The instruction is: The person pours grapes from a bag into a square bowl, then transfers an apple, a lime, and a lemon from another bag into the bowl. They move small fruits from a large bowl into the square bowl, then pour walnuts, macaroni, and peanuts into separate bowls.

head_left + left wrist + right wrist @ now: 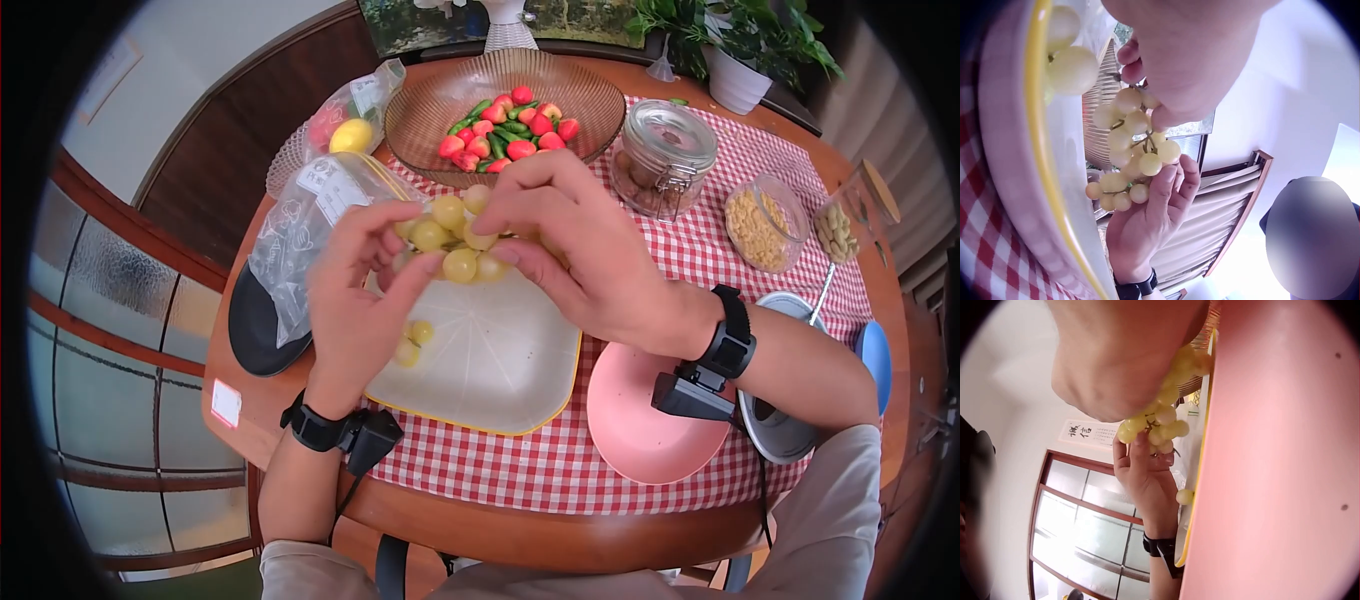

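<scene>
Both hands hold a bunch of pale green grapes (460, 264) above a white square plate (480, 350) with a yellow rim. My left hand (352, 275) pinches the bunch at its left side with thumb and fingers. From the right, my right hand (590, 250) grips it, fingers bent over the top and thumb below. In the left wrist view the grapes (1129, 137) hang on branching stems between the hands. A few loose grapes (408, 350) lie on the plate's left part, close to the left wrist. The right wrist view shows the bunch (1160, 422) partly hidden behind the right hand.
Behind the plate stands a large ribbed bowl (400, 115) of red fruits and small green cucumbers. A pink plate (640, 430) lies right front. A clasp jar (665, 150), a bowl of yellow bits (760, 225), a plastic bag (300, 230) and a black plate (255, 325) surround the hands.
</scene>
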### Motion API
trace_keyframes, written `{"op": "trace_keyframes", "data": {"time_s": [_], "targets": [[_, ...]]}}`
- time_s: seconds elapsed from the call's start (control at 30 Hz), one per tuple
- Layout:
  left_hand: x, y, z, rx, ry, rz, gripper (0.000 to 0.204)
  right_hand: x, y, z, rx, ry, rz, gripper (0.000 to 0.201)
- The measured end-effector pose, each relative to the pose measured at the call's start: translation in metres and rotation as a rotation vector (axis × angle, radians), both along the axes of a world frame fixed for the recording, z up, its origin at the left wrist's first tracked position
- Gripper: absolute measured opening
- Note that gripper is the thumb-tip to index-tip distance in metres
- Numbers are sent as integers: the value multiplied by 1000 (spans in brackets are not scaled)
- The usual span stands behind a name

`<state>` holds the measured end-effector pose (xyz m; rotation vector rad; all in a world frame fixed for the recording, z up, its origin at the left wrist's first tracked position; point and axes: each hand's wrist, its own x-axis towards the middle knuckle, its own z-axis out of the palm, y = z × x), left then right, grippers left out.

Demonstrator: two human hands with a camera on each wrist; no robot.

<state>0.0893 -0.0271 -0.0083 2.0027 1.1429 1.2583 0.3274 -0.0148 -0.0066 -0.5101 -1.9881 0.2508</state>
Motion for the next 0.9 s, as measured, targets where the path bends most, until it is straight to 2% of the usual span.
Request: {"op": "trace_keyframes", "data": {"time_s": [0.03,0.17,0.27,0.3,0.33,0.37,0.43,0.47,0.53,0.67,0.77,0.83,0.9], "targets": [[-2,1,0,111,-96,14,29,1,0,2,39,5,-11,30],[-8,8,0,263,-118,59,16,5,1,3,135,-65,-41,24],[-7,5,8,396,-57,110,12,7,-1,-2,25,-170,26,25],[-12,3,11,343,101,25,21,6,-1,-3,23,-171,28,25],[-15,1,14,287,259,-60,29,6,-2,-5,-34,-305,62,30],[-12,-1,16,284,258,-58,29,5,-3,-6,-91,-439,96,37],[-2,-5,18,190,580,-173,54,3,-8,-12,-106,-460,61,43],[-3,-7,16,189,578,-173,54,2,-10,-14,-119,-481,23,49],[-4,-11,11,109,819,-212,74,3,-11,-14,-124,-511,-23,51],[-4,-15,12,49,815,-214,79,3,-11,-16,-229,-559,-80,51],[3,-16,3,83,742,-119,74,3,-9,-15,-350,-562,-40,46],[7,-15,-4,208,776,-21,70,3,-10,-9,-424,-567,-38,43],[5,-11,-7,163,736,-30,69,4,-9,-8,-495,-566,-38,40]]}}
